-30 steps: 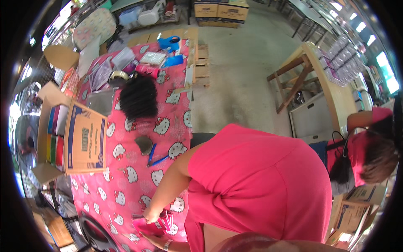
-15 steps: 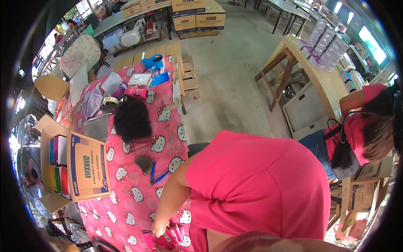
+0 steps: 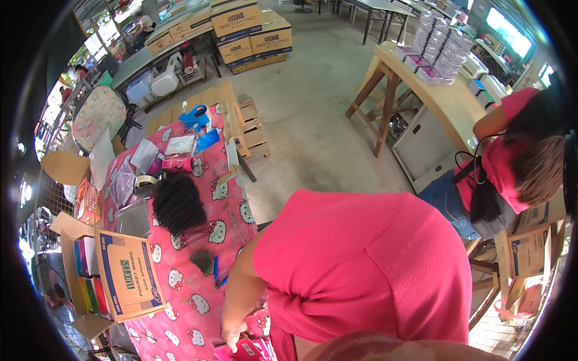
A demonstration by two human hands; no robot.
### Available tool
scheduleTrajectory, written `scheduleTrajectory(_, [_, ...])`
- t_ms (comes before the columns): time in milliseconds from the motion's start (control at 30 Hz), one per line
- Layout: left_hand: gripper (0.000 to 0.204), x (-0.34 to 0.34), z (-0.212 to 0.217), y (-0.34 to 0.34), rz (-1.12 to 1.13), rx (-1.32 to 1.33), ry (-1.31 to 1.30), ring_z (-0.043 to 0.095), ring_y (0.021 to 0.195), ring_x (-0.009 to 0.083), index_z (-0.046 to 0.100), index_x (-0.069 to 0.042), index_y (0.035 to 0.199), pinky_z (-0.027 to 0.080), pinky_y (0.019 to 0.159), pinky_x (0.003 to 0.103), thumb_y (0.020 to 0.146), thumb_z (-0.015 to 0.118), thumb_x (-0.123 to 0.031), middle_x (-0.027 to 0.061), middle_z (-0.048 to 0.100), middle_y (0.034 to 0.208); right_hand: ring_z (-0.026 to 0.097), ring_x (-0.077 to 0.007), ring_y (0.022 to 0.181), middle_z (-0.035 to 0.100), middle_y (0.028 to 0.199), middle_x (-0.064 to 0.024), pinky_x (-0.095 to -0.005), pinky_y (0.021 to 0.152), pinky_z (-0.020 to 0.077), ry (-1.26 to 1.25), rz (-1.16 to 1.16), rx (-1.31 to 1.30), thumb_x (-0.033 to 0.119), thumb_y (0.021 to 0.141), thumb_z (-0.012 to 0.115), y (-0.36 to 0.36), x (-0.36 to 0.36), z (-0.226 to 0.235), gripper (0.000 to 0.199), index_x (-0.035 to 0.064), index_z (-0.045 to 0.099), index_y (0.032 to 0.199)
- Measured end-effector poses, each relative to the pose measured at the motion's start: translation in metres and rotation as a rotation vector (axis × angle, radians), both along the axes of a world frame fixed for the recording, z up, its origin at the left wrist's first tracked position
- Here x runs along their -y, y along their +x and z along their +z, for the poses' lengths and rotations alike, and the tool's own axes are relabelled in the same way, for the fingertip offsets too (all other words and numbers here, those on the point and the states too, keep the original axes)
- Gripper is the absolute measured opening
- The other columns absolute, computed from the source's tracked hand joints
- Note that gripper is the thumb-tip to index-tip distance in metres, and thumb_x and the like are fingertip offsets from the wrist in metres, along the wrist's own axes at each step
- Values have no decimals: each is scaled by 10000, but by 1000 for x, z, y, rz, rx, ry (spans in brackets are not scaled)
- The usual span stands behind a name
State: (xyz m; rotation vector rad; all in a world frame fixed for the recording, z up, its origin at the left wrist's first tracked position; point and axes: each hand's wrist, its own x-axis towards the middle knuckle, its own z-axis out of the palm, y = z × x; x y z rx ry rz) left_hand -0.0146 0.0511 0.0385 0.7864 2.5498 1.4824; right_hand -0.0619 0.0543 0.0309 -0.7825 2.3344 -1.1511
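At the lower edge of the table, my right hand (image 3: pixel 233 336) is at a cluster of pink-red printed packets (image 3: pixel 251 349). Its fingers are curled down over their near side; what they grip is too small to make out. My right arm comes down from a pink sleeve, and my pink shirt (image 3: pixel 361 253) fills the middle of the view. My left hand does not show. Beyond my forearm lies a blue-handled tool (image 3: pixel 216 272), partly covered by the arm, beside a dark grey flat piece (image 3: pixel 202 262). Farther up the table is a black bundle of thin strands (image 3: pixel 179 204).
A pink cartoon-print cloth (image 3: pixel 197 302) covers the table. An open carton (image 3: pixel 129 274) with colourful boxes inside stands at its left. Tape (image 3: pixel 144 184) and a blue tape dispenser (image 3: pixel 195 117) lie farther off. A co-worker (image 3: pixel 503 171) in pink is at the right, by a wooden table (image 3: pixel 391 60).
The view has turned, so the far boxes and tables sit farther left. My right hand is still at the pink-red packets. My forearm now covers more of the blue-handled tool.
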Motion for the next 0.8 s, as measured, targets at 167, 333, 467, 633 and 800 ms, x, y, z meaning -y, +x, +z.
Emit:
scheduleTrajectory(167, [554, -3, -1, -6, -42, 25, 18, 536, 1147, 327, 500, -5, 1278, 432, 970, 454, 832, 671, -284, 199, 543, 1271, 612, -359, 952, 615, 1065, -223, -456, 769, 536, -12, -40, 18, 350, 821, 618, -5, -2, -2, 555, -65, 503, 1171])
scheduleTrajectory(333, [541, -3, -6, -9, -64, 57, 24, 538, 1146, 322, 508, -4, 1268, 433, 970, 450, 828, 671, -273, 193, 548, 1267, 609, -355, 959, 612, 1070, -221, -453, 778, 529, -26, -50, 33, 359, 801, 640, -3, 1, -9, 596, -62, 480, 1193])
scheduleTrajectory(467, [531, -2, -9, -11, -78, 93, 39, 539, 1145, 318, 514, -3, 1260, 433, 969, 447, 824, 671, -263, 189, 551, 1265, 606, -352, 965, 609, 1075, -219, -450, 784, 523, -42, -82, 43, 365, 786, 657, -5, 3, -13, 631, -60, 463, 1210])
scheduleTrajectory(633, [519, -3, -9, -13, -97, 120, 58, 540, 1144, 313, 522, -2, 1250, 434, 969, 444, 820, 670, -252, 183, 555, 1261, 602, -348, 972, 606, 1081, -217, -447, 793, 517, -42, -108, 55, 374, 767, 679, -4, 1, -17, 678, -57, 440, 1232])
scheduleTrajectory(800, [506, -2, -9, -15, -104, 145, 79, 541, 1143, 308, 530, -1, 1240, 434, 968, 440, 816, 670, -240, 177, 559, 1258, 598, -345, 980, 603, 1087, -215, -444, 802, 510, -40, -106, 62, 383, 748, 701, -1, -4, -18, 726, -55, 418, 1254])
